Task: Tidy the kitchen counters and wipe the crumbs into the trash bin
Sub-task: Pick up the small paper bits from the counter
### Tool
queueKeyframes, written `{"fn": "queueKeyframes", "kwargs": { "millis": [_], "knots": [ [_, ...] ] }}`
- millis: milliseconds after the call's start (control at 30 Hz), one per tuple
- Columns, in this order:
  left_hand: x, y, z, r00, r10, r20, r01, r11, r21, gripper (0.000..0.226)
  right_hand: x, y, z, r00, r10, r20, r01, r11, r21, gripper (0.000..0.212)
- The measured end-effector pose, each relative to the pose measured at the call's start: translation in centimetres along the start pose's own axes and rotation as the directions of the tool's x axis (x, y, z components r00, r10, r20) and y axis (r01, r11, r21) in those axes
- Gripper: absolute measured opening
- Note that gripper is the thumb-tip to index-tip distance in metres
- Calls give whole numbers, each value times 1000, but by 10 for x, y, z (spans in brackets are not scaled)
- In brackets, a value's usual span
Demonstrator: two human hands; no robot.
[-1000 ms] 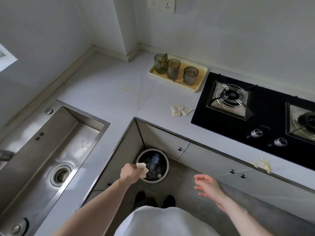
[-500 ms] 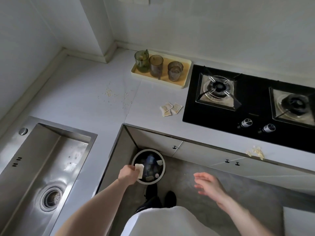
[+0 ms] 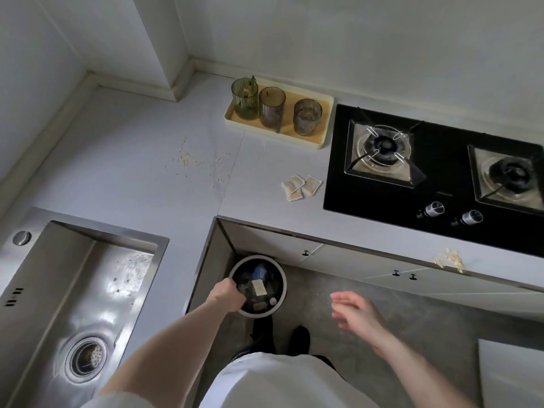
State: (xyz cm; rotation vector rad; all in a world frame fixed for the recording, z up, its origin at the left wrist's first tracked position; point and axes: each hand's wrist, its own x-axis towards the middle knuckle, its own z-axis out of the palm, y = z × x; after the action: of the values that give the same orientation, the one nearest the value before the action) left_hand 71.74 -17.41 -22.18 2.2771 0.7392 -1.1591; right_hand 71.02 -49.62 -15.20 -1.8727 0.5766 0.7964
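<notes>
The left hand (image 3: 228, 295) hangs over the near-left rim of the trash bin (image 3: 281, 273), which stands on the floor in the inner corner of the counter (image 3: 132, 160). Its fingers curl downward and no packet shows in them; whether they pinch anything underneath I cannot tell. A pale flat packet (image 3: 259, 287) lies inside the bin among dark rubbish, its long axis running near to far and tilted a little to the right. The right hand (image 3: 354, 312) floats well to the right of the bin over the floor, fingers loosely spread, holding nothing.

The step in hand looks like dropping litter into the bin, and it seems nearly done. To do it well, the hand should let go squarely above the opening rather than at the rim, so nothing slides down the outside.

Much of the task remains, I judge. Three more small packets (image 3: 301, 186) lie on the counter just left of the stove (image 3: 435, 172), overlapping like a fan, their long sides pointing roughly far and right. Loose crumbs (image 3: 191, 160) are scattered on the counter between the sink (image 3: 79, 304) and the tray (image 3: 321, 142) of three glasses. Another crumb pile (image 3: 449, 259) sits at the near counter edge on the right, and could spill to the floor if swept carelessly; gathering it inward first, then into a cupped palm, would be safer.
</notes>
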Motion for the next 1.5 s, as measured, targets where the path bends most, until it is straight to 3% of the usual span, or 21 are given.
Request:
{"fn": "queueKeyframes", "kwargs": {
  "millis": [133,267,400,467,567,700,833,1033,1100,1267,1433,1500],
  "knots": [
    [-14,24,-29,971,196,-137,-207,976,-70,42,3,-6,11,1000,-23,-5,23,1000,-10,16],
    [-33,79,-73,836,454,-308,-480,877,-10,35,-3,-12,7,998,-43,-55,43,999,-12,16],
    [-43,151,-101,699,628,-341,-646,760,75,32,-15,-23,-16,988,-83,-129,83,997,-5,18],
    [-36,184,-103,691,666,-281,-641,744,187,43,-16,-23,-33,983,-95,-158,96,995,-5,20],
    [-22,217,-103,771,615,-165,-551,774,313,54,-18,-19,-62,971,-102,-215,99,995,-23,23],
    [7,231,-98,846,523,-107,-437,794,422,59,-20,-12,-102,960,-91,-264,82,996,-48,29],
    [23,235,-86,859,506,-81,-412,777,476,69,-14,5,-151,943,-68,-324,56,997,-46,32],
    [45,234,-76,881,442,-167,-324,822,468,79,3,30,-227,920,-30,-391,22,999,-24,26],
    [43,240,-75,868,436,-238,-306,847,435,78,10,32,-249,921,-32,-389,15,999,-46,23],
    [10,264,-69,750,468,-468,-388,884,263,63,34,26,-287,934,-96,-345,54,990,-128,22],
    [-33,269,-62,645,432,-630,-516,855,58,37,61,-25,-278,957,-236,-170,189,949,-251,25],
    [-52,270,-61,646,350,-679,-538,840,-79,27,70,-52,-263,958,-275,-86,240,926,-291,24]
  ]
}}
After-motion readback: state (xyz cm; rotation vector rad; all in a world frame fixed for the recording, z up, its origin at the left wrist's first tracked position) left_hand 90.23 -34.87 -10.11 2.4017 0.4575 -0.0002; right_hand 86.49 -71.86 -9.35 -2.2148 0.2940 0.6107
